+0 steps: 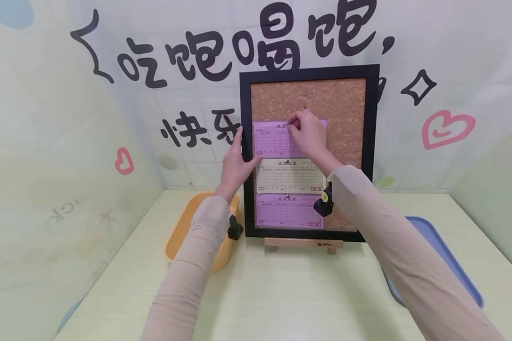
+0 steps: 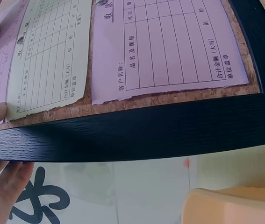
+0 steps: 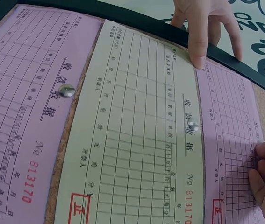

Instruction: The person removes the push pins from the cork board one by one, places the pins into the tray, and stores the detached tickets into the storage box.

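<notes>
A black-framed cork board [image 1: 345, 99] stands upright on a small wooden easel [image 1: 303, 243]. Three receipt slips hang on it in a column: an upper purple slip [image 1: 266, 139], a pale yellow slip [image 1: 273, 179] and a lower purple slip [image 1: 277, 213]. Silver thumbtacks hold the yellow slip, by its tack [image 3: 193, 125], and the lower one, by its tack [image 3: 67, 90]. My left hand [image 1: 235, 166] grips the frame's left side, thumb in front by the slips' edge, fingers behind. My right hand [image 1: 309, 135] pinches a thumbtack, mostly hidden by the fingertips, at the upper slip's top edge.
A yellow-orange bin [image 1: 185, 222] stands on the table behind my left forearm. To the right lies a blue tray [image 1: 441, 255], partly covered by my right sleeve. Behind the board is a wall covering [image 1: 187, 166] with black lettering and pink hearts.
</notes>
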`<state>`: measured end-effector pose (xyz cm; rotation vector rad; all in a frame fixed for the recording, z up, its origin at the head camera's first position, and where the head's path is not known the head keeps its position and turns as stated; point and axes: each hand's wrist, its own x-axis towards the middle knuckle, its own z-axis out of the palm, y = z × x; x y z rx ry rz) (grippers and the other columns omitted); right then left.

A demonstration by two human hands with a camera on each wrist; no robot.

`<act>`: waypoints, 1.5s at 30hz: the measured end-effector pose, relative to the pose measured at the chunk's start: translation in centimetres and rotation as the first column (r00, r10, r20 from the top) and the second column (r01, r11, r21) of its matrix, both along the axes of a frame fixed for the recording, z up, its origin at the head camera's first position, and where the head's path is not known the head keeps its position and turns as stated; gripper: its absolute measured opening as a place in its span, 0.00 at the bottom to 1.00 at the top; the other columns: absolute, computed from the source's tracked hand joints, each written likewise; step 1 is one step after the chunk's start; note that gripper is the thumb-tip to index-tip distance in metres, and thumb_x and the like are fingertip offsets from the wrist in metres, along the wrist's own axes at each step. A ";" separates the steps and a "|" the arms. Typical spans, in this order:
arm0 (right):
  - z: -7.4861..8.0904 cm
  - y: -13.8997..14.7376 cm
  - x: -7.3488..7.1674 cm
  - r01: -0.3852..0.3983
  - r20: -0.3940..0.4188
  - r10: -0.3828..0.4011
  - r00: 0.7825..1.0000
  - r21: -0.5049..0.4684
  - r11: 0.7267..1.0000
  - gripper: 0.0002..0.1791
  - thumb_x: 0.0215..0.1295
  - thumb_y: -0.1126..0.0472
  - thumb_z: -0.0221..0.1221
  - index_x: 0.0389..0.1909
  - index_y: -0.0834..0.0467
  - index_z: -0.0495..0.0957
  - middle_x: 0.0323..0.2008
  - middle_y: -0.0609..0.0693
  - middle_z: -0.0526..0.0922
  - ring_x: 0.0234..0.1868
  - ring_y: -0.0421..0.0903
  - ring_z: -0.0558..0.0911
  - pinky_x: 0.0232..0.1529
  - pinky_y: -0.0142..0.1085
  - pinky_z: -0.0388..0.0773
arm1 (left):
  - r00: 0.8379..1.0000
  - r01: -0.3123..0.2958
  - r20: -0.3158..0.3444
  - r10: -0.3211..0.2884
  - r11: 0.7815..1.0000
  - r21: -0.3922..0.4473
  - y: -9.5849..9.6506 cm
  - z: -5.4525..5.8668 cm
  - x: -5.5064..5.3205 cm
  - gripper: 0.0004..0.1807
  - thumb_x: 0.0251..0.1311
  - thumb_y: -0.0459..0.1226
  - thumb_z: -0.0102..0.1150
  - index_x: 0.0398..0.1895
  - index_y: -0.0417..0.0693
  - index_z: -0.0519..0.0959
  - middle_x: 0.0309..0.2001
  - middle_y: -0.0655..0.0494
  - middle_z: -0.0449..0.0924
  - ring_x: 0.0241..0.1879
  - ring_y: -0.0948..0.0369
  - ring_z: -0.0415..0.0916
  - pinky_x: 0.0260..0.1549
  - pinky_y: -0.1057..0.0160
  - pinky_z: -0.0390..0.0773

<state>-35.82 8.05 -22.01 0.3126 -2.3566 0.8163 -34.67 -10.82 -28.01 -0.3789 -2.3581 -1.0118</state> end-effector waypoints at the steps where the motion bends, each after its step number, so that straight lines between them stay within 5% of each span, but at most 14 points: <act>1: 0.1 0.0 0.0 0.003 0.007 -0.003 1.000 0.001 1.000 0.07 0.60 0.62 0.55 0.36 0.58 0.79 0.32 0.51 0.77 0.34 0.46 0.75 0.38 0.40 0.69 | 1.000 0.001 -0.004 -0.001 1.000 0.000 0.0 0.0 0.0 0.47 0.50 0.40 0.64 0.71 0.50 0.46 0.69 0.53 0.53 0.63 0.55 0.58 0.61 0.60 0.62; 45: 0.8 -0.1 0.1 0.009 0.131 -0.014 0.991 0.044 0.999 0.10 0.64 0.60 0.51 0.39 0.58 0.78 0.39 0.51 0.77 0.40 0.47 0.74 0.41 0.40 0.70 | 1.000 0.008 -0.019 -0.008 1.000 -0.012 0.0 -0.1 -0.1 0.47 0.50 0.40 0.64 0.70 0.48 0.47 0.68 0.51 0.56 0.61 0.53 0.62 0.58 0.57 0.65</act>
